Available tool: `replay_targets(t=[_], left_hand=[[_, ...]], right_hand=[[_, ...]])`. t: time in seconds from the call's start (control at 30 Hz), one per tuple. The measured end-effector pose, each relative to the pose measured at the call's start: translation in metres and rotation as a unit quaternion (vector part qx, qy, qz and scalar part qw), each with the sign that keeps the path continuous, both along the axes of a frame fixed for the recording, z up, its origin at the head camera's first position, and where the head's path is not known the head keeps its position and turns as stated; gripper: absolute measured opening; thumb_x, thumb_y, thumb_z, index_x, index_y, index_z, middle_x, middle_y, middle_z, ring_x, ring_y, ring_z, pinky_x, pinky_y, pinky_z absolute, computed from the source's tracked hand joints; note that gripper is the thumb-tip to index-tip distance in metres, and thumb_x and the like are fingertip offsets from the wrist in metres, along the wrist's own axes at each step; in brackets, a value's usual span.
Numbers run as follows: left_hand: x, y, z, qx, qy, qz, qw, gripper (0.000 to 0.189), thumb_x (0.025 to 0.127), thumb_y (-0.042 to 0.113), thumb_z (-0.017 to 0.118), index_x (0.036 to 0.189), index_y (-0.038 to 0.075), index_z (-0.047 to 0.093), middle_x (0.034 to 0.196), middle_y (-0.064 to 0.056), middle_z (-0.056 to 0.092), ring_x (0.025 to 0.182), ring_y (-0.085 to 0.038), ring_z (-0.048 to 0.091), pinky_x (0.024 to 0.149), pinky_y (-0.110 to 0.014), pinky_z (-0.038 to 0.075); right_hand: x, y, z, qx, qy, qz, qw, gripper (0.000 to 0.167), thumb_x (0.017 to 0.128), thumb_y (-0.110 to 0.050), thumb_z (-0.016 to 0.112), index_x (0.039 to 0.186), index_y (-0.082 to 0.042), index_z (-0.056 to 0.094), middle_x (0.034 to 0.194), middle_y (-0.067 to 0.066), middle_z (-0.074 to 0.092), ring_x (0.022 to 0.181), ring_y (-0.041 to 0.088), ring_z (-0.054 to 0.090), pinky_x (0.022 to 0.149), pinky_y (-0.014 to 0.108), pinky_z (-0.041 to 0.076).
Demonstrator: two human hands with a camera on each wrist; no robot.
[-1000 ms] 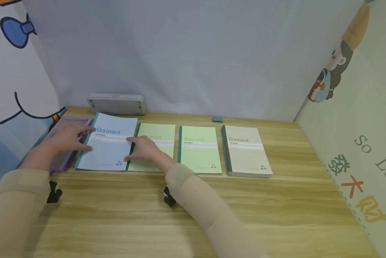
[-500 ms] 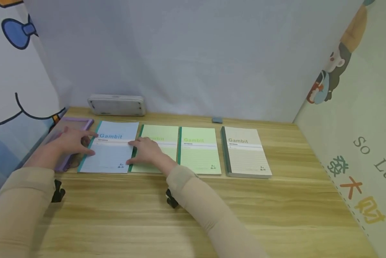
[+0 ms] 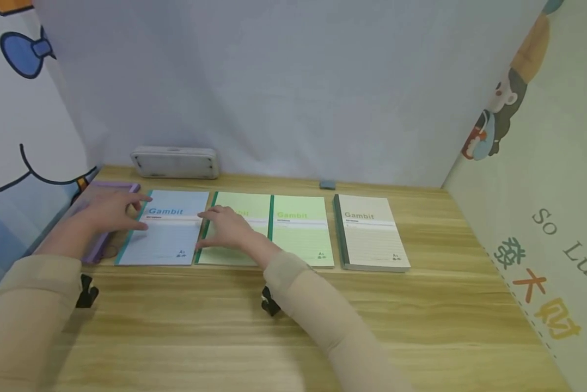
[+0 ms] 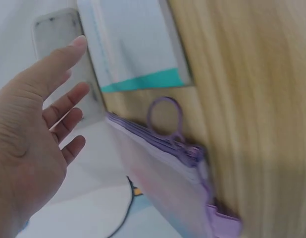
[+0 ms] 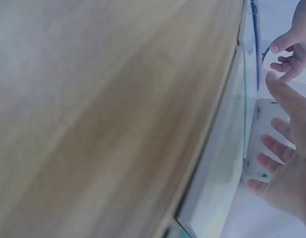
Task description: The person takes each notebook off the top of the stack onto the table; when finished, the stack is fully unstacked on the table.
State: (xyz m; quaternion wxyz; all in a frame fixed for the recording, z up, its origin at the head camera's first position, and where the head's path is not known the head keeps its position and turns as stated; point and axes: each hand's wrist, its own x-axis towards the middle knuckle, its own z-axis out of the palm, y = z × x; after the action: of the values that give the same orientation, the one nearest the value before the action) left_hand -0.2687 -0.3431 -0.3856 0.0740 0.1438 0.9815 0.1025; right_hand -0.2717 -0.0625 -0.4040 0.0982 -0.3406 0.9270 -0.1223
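A blue notebook (image 3: 163, 239) with a teal spine lies flat at the left of a row on the table. My left hand (image 3: 108, 213) hovers at its spine side, thumb and fingers spread and relaxed; the left wrist view shows nothing in that hand (image 4: 31, 124). By the blue notebook's right edge is my right hand (image 3: 227, 227), fingers loosely extended over a pale green notebook (image 3: 244, 201) and partly hiding its cover. In the right wrist view, this hand (image 5: 296, 153) also holds nothing. A brighter green notebook (image 3: 300, 237) lies directly against the pale green one.
Farther right lies a thicker cream notebook (image 3: 372, 234) with a dark spine, across a small gap. A purple-edged zip pouch (image 3: 96, 251) with a ring is left of the blue notebook. Behind stand a grey-white case (image 3: 176, 163) and a small grey block (image 3: 328, 185) near the curtain.
The blue notebook has come down flat and toward me, no longer overlapping the pale green one. The pale green notebook has slid right against the brighter green one. My hands have eased off slightly.
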Motion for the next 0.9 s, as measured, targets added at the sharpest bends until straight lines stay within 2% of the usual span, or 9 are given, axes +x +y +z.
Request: replay_targets(t=[0.07,0.13,0.27,0.43,0.53,0.73,0.9], left_hand=[[-0.001,0.007,0.005,-0.002,0.014,-0.008,0.9999,0.075,0.079,0.041,0.074,0.136,0.002,0.046,0.113,-0.021,0.059,0.096,-0.035,0.055,0.076,-0.052,0.044],[-0.002,0.016,0.012,-0.003,0.028,-0.013,0.9995,0.074,0.08,0.041,0.073,0.137,0.003,0.046,0.116,-0.022,0.059,0.108,-0.041,0.05,0.085,-0.057,0.041],[0.003,0.037,0.029,-0.01,0.045,-0.016,0.9988,0.076,0.079,0.045,0.072,0.138,0.004,0.045,0.124,-0.021,0.056,0.121,-0.047,0.038,0.096,-0.066,0.028],[0.012,0.063,0.051,-0.003,0.057,-0.027,0.998,0.08,0.08,0.048,0.071,0.141,0.005,0.042,0.135,-0.025,0.046,0.126,-0.05,0.03,0.1,-0.067,0.021],[0.015,0.079,0.062,0.001,0.068,-0.03,0.9972,0.081,0.08,0.045,0.072,0.142,0.006,0.04,0.138,-0.026,0.043,0.126,-0.051,0.029,0.1,-0.068,0.021],[0.021,0.108,0.076,0.017,0.094,-0.046,0.9944,0.08,0.08,0.04,0.073,0.145,0.008,0.037,0.139,-0.024,0.044,0.129,-0.049,0.028,0.103,-0.065,0.019],[0.03,0.134,0.089,0.06,0.098,-0.057,0.9917,0.081,0.081,0.041,0.073,0.146,0.012,0.035,0.143,-0.022,0.041,0.131,-0.048,0.025,0.103,-0.067,0.017]], right_hand=[[0.001,0.006,0.008,-0.011,-0.003,0.012,0.9999,0.078,0.08,-0.054,0.068,0.145,-0.022,0.039,0.148,0.004,0.037,0.135,0.021,0.036,0.106,0.034,0.038],[0.002,0.012,0.017,-0.02,-0.003,0.023,0.9995,0.079,0.08,-0.054,0.068,0.146,-0.022,0.038,0.148,0.005,0.037,0.135,0.022,0.035,0.106,0.035,0.038],[0.003,0.025,0.031,-0.028,0.001,0.038,0.9989,0.079,0.081,-0.053,0.067,0.147,-0.023,0.035,0.15,0.004,0.033,0.138,0.022,0.031,0.108,0.037,0.034],[0.003,0.047,0.049,-0.048,0.006,0.052,0.9974,0.077,0.083,-0.05,0.067,0.147,-0.023,0.034,0.152,0.004,0.031,0.14,0.021,0.027,0.112,0.037,0.029],[0.004,0.063,0.061,-0.063,0.011,0.062,0.996,0.077,0.083,-0.049,0.068,0.147,-0.021,0.035,0.151,0.003,0.033,0.14,0.02,0.027,0.113,0.036,0.027],[0.008,0.102,0.086,-0.085,0.008,0.062,0.9944,0.078,0.082,-0.044,0.071,0.146,-0.019,0.035,0.151,0.002,0.032,0.14,0.018,0.026,0.113,0.035,0.026],[0.01,0.139,0.101,-0.105,0.008,0.057,0.9929,0.079,0.082,-0.041,0.072,0.147,-0.019,0.034,0.152,0.003,0.029,0.141,0.019,0.023,0.113,0.039,0.026]])
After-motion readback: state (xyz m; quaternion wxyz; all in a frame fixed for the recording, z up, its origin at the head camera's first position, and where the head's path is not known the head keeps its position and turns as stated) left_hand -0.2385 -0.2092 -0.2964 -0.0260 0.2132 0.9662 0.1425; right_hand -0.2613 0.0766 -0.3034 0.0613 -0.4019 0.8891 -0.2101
